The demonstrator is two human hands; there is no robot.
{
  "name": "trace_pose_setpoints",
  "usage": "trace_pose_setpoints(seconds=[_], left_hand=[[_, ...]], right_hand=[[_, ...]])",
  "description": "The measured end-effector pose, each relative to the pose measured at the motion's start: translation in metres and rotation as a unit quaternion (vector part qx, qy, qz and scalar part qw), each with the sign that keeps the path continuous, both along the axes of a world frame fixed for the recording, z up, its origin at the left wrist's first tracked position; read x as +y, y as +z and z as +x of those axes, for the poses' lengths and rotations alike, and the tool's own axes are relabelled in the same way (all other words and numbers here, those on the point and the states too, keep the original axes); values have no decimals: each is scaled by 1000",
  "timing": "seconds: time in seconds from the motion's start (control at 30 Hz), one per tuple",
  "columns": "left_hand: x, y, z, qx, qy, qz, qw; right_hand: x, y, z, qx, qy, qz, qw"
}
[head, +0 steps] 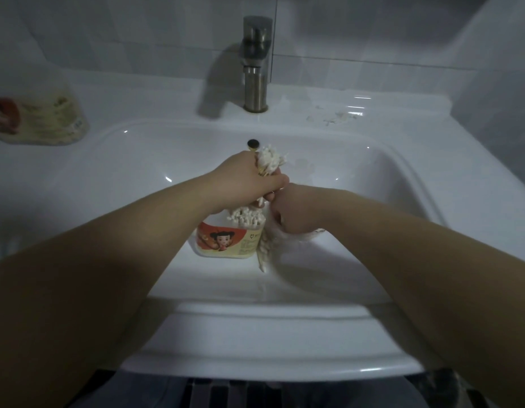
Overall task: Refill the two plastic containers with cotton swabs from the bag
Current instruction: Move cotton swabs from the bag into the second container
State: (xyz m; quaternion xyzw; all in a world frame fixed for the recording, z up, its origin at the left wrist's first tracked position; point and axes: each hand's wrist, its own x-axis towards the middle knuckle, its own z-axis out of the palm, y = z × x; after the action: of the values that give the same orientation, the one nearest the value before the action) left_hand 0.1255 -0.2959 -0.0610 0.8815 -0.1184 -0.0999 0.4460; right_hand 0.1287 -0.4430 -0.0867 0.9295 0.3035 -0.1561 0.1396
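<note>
Left hand [249, 178] fisted tight round a bundle of cotton swabs [270, 160] — white tips stick out above the fist, just over the open container [229, 240]. Right hand [296, 213] has its fingers curled on the top of the clear bag [273, 251], which touches the container's right side. The container stands upright in the sink [373, 178] basin, packed with swabs. Second container [46, 119] — blurred, on the ledge far left. Faucet [257, 63] behind.

Two bare forearms [132, 248] came in from 7 and 4 o'clock, ending in the bare left hand [249, 178] and right hand [296, 210]. Blurred grey-blue cloth [155, 393] showed at 6 o'clock.
</note>
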Motion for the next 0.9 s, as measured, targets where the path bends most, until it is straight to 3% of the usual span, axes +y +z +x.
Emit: trace_pose_setpoints(seconds=[0.33, 0.63, 0.9], left_hand=[[4, -3, 5, -17, 14, 60, 998], [2, -1, 4, 23, 4, 75, 997], [4, 0, 6, -16, 55, 130, 990]], right_hand=[[-1, 5, 0, 52, -26, -39, 998], [-14, 33, 6, 67, -127, 140, 980], [-22, 53, 2, 24, -127, 185, 974]])
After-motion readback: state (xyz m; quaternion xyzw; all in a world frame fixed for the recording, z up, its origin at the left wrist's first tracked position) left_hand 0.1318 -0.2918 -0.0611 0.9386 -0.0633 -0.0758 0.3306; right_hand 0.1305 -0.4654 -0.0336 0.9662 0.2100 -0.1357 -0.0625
